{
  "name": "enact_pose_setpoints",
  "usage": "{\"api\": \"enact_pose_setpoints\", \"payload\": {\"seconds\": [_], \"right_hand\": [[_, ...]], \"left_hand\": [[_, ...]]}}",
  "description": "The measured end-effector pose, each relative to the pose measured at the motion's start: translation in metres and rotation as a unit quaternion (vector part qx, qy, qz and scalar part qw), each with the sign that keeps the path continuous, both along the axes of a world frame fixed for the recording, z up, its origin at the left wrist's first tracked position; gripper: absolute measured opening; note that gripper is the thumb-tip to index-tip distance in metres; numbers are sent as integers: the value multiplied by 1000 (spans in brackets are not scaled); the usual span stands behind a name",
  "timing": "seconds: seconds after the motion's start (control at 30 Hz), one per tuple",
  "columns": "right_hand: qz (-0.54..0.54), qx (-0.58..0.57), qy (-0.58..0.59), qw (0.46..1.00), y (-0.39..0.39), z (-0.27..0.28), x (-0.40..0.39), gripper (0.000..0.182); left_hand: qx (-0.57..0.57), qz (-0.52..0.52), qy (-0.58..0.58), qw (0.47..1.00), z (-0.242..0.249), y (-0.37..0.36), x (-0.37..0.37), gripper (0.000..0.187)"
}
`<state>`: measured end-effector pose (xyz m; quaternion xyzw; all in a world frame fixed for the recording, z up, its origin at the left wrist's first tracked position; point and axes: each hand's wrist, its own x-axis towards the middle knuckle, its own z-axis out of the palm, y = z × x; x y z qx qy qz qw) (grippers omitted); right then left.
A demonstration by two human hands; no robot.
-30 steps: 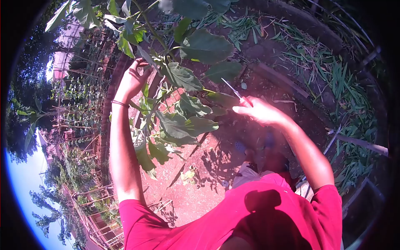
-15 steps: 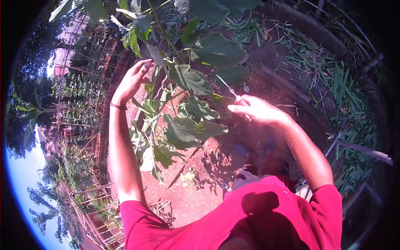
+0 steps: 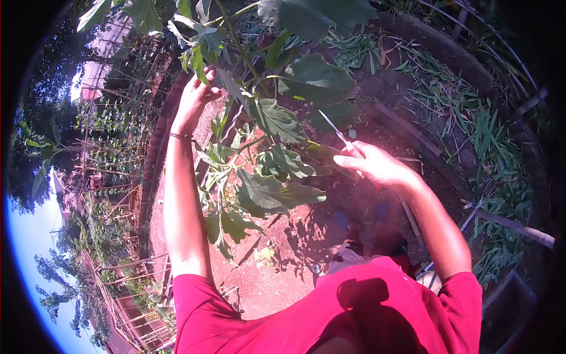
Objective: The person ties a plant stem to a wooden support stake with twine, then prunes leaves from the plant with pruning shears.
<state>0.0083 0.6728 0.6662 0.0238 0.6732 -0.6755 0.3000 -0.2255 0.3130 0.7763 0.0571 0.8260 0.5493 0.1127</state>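
Left hand: closed on leafy green plant stem
Right hand: gripping thin silver scissors, blades at leaf edge
Room: bare red soil below

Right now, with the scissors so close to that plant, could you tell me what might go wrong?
The scissors in the right hand point into crowded leaves, so a wrong stem could be cut. The left hand grips the same plant higher up; a slip toward it might nick fingers.
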Motion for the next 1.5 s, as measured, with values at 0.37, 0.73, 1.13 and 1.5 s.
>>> {"api": "enact_pose_setpoints", "payload": {"seconds": [0.37,0.73,1.13,1.5], "right_hand": [[3,-41,-14,999,-3,-40,-7,47],[47,-291,-144,945,-21,16,-64,53],[115,-382,-199,895,-44,35,-110,37],[178,-428,-249,850,-53,24,-119,59]], "left_hand": [[-148,-123,-57,980,-7,13,9,51],[-255,-183,-2,949,-7,29,5,55],[-142,-178,-92,969,-4,37,5,38],[-110,-157,-144,971,4,36,15,40]]}}
